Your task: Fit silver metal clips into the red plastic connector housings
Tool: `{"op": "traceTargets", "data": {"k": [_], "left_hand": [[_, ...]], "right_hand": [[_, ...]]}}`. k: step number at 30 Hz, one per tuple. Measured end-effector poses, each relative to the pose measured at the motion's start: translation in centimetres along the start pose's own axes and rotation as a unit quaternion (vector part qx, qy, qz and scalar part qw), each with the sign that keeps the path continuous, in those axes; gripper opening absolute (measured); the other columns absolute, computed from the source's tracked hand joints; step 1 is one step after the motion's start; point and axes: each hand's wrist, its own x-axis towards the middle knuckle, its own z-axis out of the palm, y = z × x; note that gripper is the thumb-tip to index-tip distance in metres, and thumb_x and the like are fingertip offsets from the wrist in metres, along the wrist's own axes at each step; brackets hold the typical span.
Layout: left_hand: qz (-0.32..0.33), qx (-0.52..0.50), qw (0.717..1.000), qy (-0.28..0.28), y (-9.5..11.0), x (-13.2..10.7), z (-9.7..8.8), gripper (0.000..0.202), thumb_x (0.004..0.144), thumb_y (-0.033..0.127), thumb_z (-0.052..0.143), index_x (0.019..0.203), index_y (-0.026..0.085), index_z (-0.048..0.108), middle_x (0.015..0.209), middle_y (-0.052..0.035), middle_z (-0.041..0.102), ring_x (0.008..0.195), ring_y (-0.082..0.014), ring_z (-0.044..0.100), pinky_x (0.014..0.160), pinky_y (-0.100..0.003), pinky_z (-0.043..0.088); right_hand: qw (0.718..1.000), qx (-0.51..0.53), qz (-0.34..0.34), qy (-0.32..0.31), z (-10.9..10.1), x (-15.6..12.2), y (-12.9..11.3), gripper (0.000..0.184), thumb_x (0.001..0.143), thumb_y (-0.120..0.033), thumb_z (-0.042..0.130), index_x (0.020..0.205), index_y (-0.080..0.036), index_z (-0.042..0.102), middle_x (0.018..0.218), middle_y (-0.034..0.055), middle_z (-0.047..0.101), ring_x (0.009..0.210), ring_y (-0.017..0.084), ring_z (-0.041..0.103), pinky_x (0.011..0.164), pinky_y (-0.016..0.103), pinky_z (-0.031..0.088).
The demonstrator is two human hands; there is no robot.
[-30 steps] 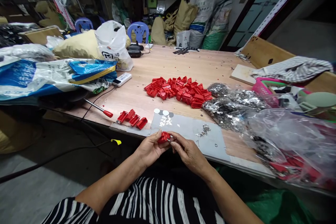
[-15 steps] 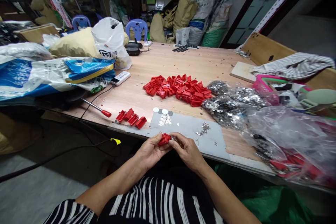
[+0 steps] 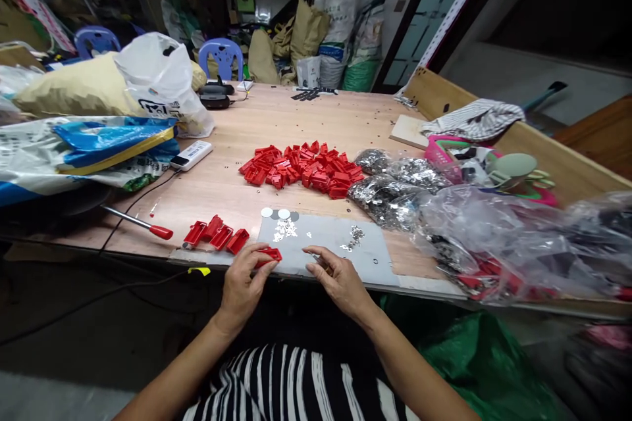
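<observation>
My left hand (image 3: 243, 279) grips a small red plastic part (image 3: 268, 254) at the table's near edge, fingers curled round it. A short way to its right, my right hand (image 3: 336, 277) rests on the grey mat (image 3: 326, 243), fingers pinched on something too small to name. A row of finished-looking red parts (image 3: 216, 235) lies just left of the mat. A big heap of red parts (image 3: 300, 168) sits mid-table. Small metal bits (image 3: 285, 229) and a second cluster of metal pieces (image 3: 353, 235) lie on the mat.
Clear bags of shiny metal pieces (image 3: 395, 191) spread to the right. A red-handled screwdriver (image 3: 141, 226), a white remote (image 3: 191, 154), blue-and-white sacks (image 3: 89, 151) and a white plastic bag (image 3: 158, 82) fill the left. A pink basket (image 3: 447, 154) and striped cloth (image 3: 474, 120) lie far right.
My hands have come apart: the left carries the red part left toward the row, the right stays over the mat. The camera has swung to the right.
</observation>
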Motion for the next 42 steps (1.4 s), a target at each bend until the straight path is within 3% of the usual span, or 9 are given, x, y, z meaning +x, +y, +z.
{"op": "traceTargets", "data": {"k": [3,6,15,23,27,30,36,40,42], "left_hand": [[0.144,0.196,0.969,0.042,-2.1,1.0,-1.6,0.008,0.081,0.026,0.064,0.082,0.024,0.071,0.107,-0.006,0.069,0.121,-0.0281,0.051,0.109,-0.05,0.029],[0.19,0.311,0.928,0.074,-3.9,1.8,-2.6,0.008,0.081,0.025,0.062,0.085,0.023,0.07,0.109,-0.0065,0.069,0.125,-0.0302,0.048,0.112,-0.056,0.019],[0.191,0.419,0.879,0.124,-5.3,3.6,-3.4,0.01,0.085,0.025,0.058,0.078,0.018,0.06,0.106,-0.0104,0.068,0.122,-0.0307,0.051,0.112,-0.059,0.016],[0.17,0.459,0.862,0.132,-5.0,3.5,-2.1,0.013,0.084,0.025,0.056,0.091,0.016,0.062,0.126,-0.0172,0.057,0.13,-0.0355,0.041,0.111,-0.062,0.015],[0.192,0.428,0.873,0.131,-4.8,2.8,-1.6,0.023,0.084,0.025,0.056,0.106,0.017,0.059,0.13,-0.0165,0.054,0.133,-0.034,0.039,0.112,-0.061,0.014],[0.199,0.389,0.892,0.115,-4.9,2.3,-1.4,0.028,0.084,0.022,0.056,0.112,0.018,0.058,0.131,-0.0157,0.054,0.133,-0.0332,0.039,0.113,-0.06,0.015],[0.197,0.235,0.949,0.07,-4.1,1.3,-0.1,0.03,0.081,0.017,0.06,0.11,0.022,0.062,0.127,-0.0116,0.058,0.13,-0.0309,0.044,0.114,-0.056,0.018],[0.058,-0.012,0.998,0.024,-1.4,1.0,1.7,0.039,0.075,0.019,0.068,0.113,0.026,0.065,0.126,-0.009,0.06,0.127,-0.0293,0.047,0.112,-0.047,0.03],[-0.048,-0.16,0.986,-0.008,0.0,1.0,2.7,0.05,0.07,0.02,0.075,0.118,0.025,0.062,0.125,-0.0098,0.06,0.118,-0.028,0.055,0.105,-0.042,0.04]], "right_hand": [[0.994,-0.068,0.025,0.077,-2.4,-0.2,1.7,0.033,0.091,-0.042,0.049,0.111,-0.021,0.064,0.066,-0.0019,0.058,0.058,0.013,0.051,0.058,0.024,0.04],[0.977,-0.152,0.067,0.135,-5.0,-0.3,3.6,0.031,0.088,-0.04,0.05,0.109,-0.021,0.064,0.078,0.0023,0.066,0.067,0.017,0.06,0.063,0.026,0.044],[0.95,-0.266,0.062,0.154,-7.9,0.5,6.3,0.023,0.087,-0.027,0.047,0.101,-0.021,0.063,0.101,0.0061,0.066,0.09,0.022,0.062,0.08,0.034,0.046],[0.933,-0.334,0.025,0.133,-7.8,7.8,5.1,0.039,0.085,-0.021,0.051,0.124,-0.017,0.055,0.121,0.012,0.055,0.105,0.024,0.058,0.09,0.034,0.045],[0.928,-0.347,0.027,0.132,-7.8,12.1,5.7,0.049,0.083,-0.01,0.048,0.131,-0.013,0.049,0.13,0.0151,0.051,0.113,0.025,0.053,0.095,0.034,0.042],[0.928,-0.349,0.038,0.126,-7.7,13.7,6.3,0.041,0.081,-0.008,0.049,0.121,-0.014,0.058,0.12,0.015,0.057,0.107,0.025,0.056,0.091,0.033,0.043],[0.946,-0.307,0.023,0.101,-7.4,12.5,5.3,0.021,0.086,-0.019,0.051,0.098,-0.018,0.068,0.099,0.0099,0.067,0.093,0.023,0.061,0.084,0.032,0.044],[0.968,-0.24,-0.002,0.07,-5.5,9.2,3.0,0.021,0.088,-0.027,0.05,0.098,-0.02,0.067,0.094,0.004,0.07,0.084,0.018,0.063,0.075,0.027,0.045],[0.98,-0.193,-0.014,0.041,-3.8,7.0,1.7,0.019,0.088,-0.031,0.052,0.094,-0.021,0.066,0.085,-0.0002,0.07,0.075,0.014,0.063,0.068,0.023,0.046]]}}
